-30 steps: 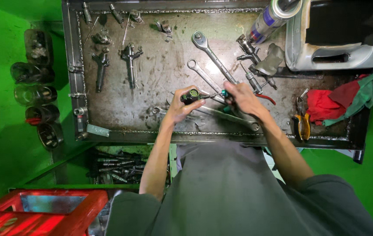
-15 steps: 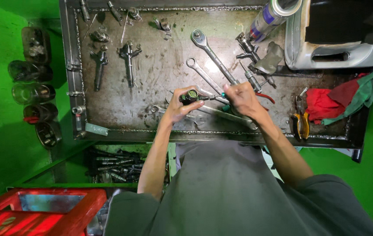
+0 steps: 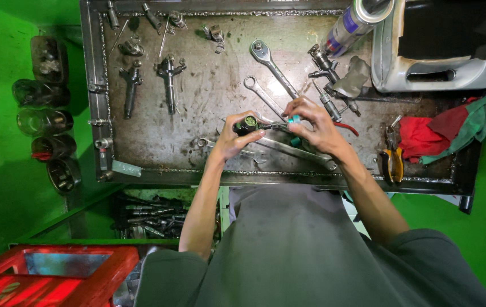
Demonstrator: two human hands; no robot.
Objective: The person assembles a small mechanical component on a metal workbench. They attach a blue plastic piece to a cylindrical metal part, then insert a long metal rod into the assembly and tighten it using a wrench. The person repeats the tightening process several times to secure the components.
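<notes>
My left hand (image 3: pixel 233 139) grips a stubby screwdriver (image 3: pixel 250 124) with a black and green handle, its shaft pointing right. My right hand (image 3: pixel 314 125) pinches a small teal part (image 3: pixel 294 119) at the screwdriver's tip. Both hands hover over the front middle of a stained metal workbench tray (image 3: pixel 197 102). A long wrench (image 3: pixel 288 149) lies under my hands. A ratchet wrench (image 3: pixel 270 63) and a combination spanner (image 3: pixel 260 95) lie just beyond my fingers.
Two fuel injectors (image 3: pixel 169 77) lie at the back left with small fittings. A spray can (image 3: pixel 350 25) and a grey plastic jug (image 3: pixel 442 51) stand back right. Red and green rags (image 3: pixel 442 128) and pliers (image 3: pixel 394 159) lie right. Jars (image 3: pixel 46 108) hang left; red crate (image 3: pixel 44 273) below.
Both hands have lifted a little toward the tray's middle, keeping hold of the screwdriver and the small part. The rest of the bench looks the same.
</notes>
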